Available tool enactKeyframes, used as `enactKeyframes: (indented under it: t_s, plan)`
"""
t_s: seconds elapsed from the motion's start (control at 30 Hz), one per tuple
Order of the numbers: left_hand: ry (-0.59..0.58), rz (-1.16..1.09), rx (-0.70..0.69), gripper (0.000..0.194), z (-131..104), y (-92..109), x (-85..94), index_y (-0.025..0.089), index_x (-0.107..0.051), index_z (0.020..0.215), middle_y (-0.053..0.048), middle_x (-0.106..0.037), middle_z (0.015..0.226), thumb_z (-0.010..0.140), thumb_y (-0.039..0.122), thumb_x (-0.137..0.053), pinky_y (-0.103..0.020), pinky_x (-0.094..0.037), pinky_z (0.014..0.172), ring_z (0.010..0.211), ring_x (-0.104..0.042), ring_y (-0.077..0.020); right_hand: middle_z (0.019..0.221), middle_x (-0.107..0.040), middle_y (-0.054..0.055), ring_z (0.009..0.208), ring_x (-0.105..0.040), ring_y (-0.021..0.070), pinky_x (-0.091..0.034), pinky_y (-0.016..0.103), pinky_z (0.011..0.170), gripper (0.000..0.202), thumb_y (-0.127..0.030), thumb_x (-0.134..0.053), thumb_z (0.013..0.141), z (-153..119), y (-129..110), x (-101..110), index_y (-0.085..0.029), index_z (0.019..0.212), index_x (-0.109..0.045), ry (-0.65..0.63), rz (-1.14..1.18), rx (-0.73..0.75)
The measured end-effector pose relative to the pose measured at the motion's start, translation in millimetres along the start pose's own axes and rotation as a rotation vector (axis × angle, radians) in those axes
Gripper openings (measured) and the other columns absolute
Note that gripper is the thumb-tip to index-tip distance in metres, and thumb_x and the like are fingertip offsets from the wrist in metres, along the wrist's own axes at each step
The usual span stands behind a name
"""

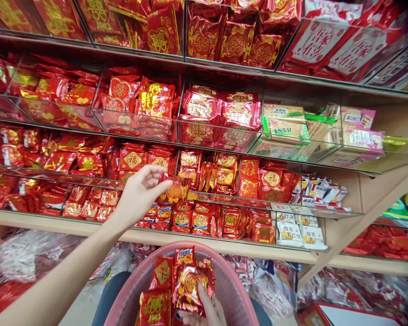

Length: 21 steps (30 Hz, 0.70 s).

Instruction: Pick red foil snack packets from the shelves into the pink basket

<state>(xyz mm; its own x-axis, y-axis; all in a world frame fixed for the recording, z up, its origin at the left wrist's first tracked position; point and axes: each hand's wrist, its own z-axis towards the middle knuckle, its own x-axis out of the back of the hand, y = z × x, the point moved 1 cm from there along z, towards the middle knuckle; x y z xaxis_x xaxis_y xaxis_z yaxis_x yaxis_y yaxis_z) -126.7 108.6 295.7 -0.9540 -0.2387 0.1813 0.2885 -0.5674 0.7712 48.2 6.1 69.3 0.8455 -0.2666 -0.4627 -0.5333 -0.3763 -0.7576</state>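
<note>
My left hand [141, 192] reaches up to the lower shelves, its thumb and fingers pinching a small red snack packet [175, 192] with gold print. That packet is in front of the clear shelf edge. Below, my right hand [209, 310] grips a shiny red-and-gold packet [192, 281] inside a pink plastic basket [132, 277]. Around it in the basket lie other red packets, one with a gold diamond [163, 273] and one with a double-happiness sign [154, 308]. The fingertips of my right hand are partly hidden under the packet.
Tiered shelves with clear dividers [221, 131] hold red snack packets in rows. Pale cracker packs [284, 122] and white packets [290, 233] stand at the right. Under the bottom wooden ledge [238, 246] lie plastic bags [30, 256]. A red-edged box [353, 314] is at lower right.
</note>
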Motion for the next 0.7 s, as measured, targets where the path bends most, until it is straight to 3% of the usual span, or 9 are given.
enactKeyframes:
  t_s: [0.13,0.27,0.43,0.7]
  plan:
    - [-0.100,-0.164,0.306,0.040,-54.8,-20.5,-5.4,0.020,-0.056,0.103,0.001,-0.060,0.086,0.069,0.036,-0.072,-0.025,-0.047,0.077,0.082,-0.057,-0.0124,0.066,-0.070,0.005,0.054,-0.067,0.0204,-0.053,0.030,0.051,0.051,-0.058,-0.076,0.054,1.2,-13.0,-14.2,-0.015,0.077,-0.063,-0.055,0.035,0.046]
    - [-0.156,-0.232,0.450,0.040,-95.6,-37.9,-15.9,0.021,-0.055,0.103,0.002,-0.061,0.086,0.070,0.034,-0.071,-0.025,-0.047,0.077,0.081,-0.057,-0.0122,0.076,-0.072,0.006,0.063,-0.069,0.0201,-0.051,0.027,0.051,0.046,-0.056,-0.069,0.066,-3.4,-23.6,-28.5,-0.014,0.084,-0.063,-0.087,0.037,0.090]
    - [-0.159,-0.269,0.491,0.039,-117.7,-48.8,-24.9,0.022,-0.053,0.106,0.002,-0.062,0.088,0.072,0.034,-0.069,-0.025,-0.047,0.075,0.079,-0.058,-0.0126,0.083,-0.073,0.009,0.065,-0.069,0.0204,-0.052,0.030,0.057,0.052,-0.058,-0.057,0.076,-5.1,-27.3,-37.9,-0.011,0.098,-0.063,-0.126,0.022,0.097]
    - [-0.067,-0.130,0.464,0.037,-142.1,-69.8,-37.5,0.020,-0.056,0.104,0.000,-0.063,0.082,0.075,0.041,-0.064,-0.028,-0.046,0.067,0.073,-0.057,-0.0159,0.088,-0.074,0.008,0.060,-0.067,0.0186,-0.052,0.030,0.055,0.059,-0.062,-0.051,0.078,-0.3,-18.8,-37.4,-0.011,0.107,-0.060,-0.140,0.090,0.057]
